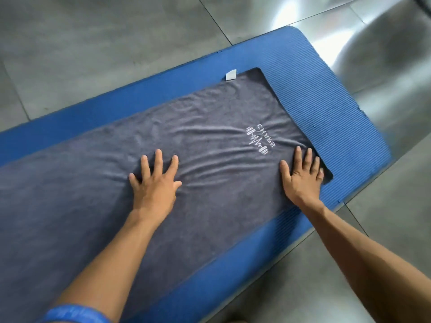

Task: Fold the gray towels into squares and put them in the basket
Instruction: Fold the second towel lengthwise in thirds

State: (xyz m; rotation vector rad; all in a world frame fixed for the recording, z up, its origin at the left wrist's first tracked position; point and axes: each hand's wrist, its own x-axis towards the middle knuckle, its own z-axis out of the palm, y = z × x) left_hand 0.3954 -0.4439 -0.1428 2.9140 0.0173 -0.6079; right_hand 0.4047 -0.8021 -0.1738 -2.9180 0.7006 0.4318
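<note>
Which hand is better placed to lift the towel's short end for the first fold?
The right hand, probably: it lies flat at the gray towel's short end, while the left hand presses mid-towel.

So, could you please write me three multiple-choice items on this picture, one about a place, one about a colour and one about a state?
1. Where does the gray towel lie?
A. in a basket
B. on the blue mat
C. over a chair

2. What colour is the tag at the towel's far edge?
A. white
B. red
C. green

3. How do the left hand and the right hand meet the towel?
A. both pinch a corner and lift it
B. both hang above it
C. both press flat on it with fingers straight

Answers:
1 B, the towel is spread along the mat on the tiled floor.
2 A, the small tag shows white against the blue.
3 C, both palms lie on the cloth, the right one near its end.
</note>
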